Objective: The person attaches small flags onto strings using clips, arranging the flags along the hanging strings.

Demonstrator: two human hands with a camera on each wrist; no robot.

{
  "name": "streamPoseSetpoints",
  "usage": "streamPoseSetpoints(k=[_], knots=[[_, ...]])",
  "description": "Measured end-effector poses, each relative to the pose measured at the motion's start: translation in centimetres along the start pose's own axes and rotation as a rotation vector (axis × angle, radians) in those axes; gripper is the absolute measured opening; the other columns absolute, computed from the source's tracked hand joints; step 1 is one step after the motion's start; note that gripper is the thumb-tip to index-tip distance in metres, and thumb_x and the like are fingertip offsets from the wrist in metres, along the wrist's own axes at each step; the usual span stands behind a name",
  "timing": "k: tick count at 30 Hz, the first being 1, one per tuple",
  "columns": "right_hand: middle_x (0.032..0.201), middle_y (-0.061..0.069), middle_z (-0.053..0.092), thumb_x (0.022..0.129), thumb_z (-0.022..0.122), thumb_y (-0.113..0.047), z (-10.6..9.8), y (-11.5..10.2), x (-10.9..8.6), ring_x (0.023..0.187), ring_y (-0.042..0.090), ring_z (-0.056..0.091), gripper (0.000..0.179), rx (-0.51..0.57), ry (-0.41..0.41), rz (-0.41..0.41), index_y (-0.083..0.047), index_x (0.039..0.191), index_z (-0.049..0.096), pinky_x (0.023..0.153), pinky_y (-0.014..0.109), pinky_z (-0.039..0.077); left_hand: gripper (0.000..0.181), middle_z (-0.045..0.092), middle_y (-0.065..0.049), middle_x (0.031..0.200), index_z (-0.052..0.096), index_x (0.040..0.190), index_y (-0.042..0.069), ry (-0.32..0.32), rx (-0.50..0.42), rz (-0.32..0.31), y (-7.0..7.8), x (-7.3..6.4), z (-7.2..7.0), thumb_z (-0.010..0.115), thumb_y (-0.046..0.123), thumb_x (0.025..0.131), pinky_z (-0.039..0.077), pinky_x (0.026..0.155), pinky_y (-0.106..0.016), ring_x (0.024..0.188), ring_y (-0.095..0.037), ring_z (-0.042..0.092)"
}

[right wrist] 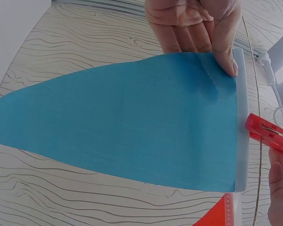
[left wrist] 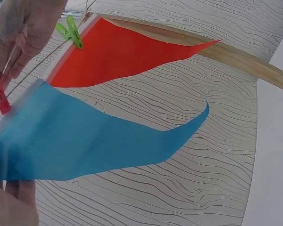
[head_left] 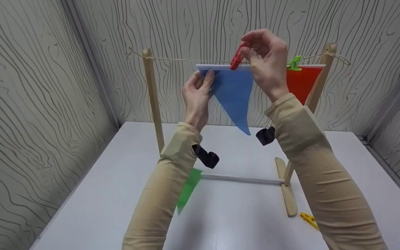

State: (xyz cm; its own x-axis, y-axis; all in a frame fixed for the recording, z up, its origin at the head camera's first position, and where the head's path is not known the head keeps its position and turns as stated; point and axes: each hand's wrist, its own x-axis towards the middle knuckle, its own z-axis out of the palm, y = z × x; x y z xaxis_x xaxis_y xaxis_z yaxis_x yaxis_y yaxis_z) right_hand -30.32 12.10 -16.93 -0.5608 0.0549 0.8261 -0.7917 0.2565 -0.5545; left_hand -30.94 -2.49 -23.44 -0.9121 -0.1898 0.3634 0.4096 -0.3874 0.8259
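A blue pennant (head_left: 236, 92) with a white top strip hangs by the string (head_left: 175, 59), its tip pointing down. My left hand (head_left: 197, 93) pinches the pennant's upper left corner, thumb in front and fingers behind. At the strip, my right hand (head_left: 267, 62) holds a red clothespin (head_left: 237, 59) between thumb and fingers. In the right wrist view the tip of the red clothespin (right wrist: 269, 133) meets the white strip, and the string passes at the clothespin. Whether it grips both cannot be told. To the right, a green clothespin (head_left: 295, 63) holds a red pennant (head_left: 300, 83) on the string.
Two wooden posts, the left post (head_left: 153, 100) and the right post (head_left: 319, 83), carry the string. Low down, a white rod (head_left: 241, 178) meets the right post near its wooden foot (head_left: 289, 201). A green pennant (head_left: 189, 189) and a yellow clothespin (head_left: 310, 220) lie on the white table (head_left: 241, 222).
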Motion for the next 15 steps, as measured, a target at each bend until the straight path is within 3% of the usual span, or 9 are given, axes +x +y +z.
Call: streamPoseSetpoints(k=[6, 15], knots=[[0.1, 0.02, 0.07, 0.093, 0.067, 0.002, 0.12, -0.22, 0.22, 0.082, 0.004, 0.062, 0.017, -0.031, -0.029, -0.002, 0.006, 0.109, 0.067, 0.077, 0.02, 0.049, 0.032, 0.064, -0.019, 0.137, 0.061, 0.128, -0.002, -0.009, -0.002, 0.002, 0.15, -0.01, 0.11, 0.062, 0.013, 0.1, 0.048, 0.112, -0.044, 0.132, -0.029, 0.06], [0.099, 0.02, 0.071, 0.091, 0.069, 0.004, 0.13, 0.03, 0.28, 0.08, 0.003, 0.062, 0.018, -0.04, -0.047, 0.0, 0.002, 0.109, 0.067, 0.073, 0.019, 0.047, 0.034, 0.063, -0.02, 0.138, 0.058, 0.132, -0.002, -0.03, -0.017, -0.001, 0.28, -0.09, 0.14, 0.06, 0.013, 0.101, 0.047, 0.112, -0.045, 0.133, -0.031, 0.058]])
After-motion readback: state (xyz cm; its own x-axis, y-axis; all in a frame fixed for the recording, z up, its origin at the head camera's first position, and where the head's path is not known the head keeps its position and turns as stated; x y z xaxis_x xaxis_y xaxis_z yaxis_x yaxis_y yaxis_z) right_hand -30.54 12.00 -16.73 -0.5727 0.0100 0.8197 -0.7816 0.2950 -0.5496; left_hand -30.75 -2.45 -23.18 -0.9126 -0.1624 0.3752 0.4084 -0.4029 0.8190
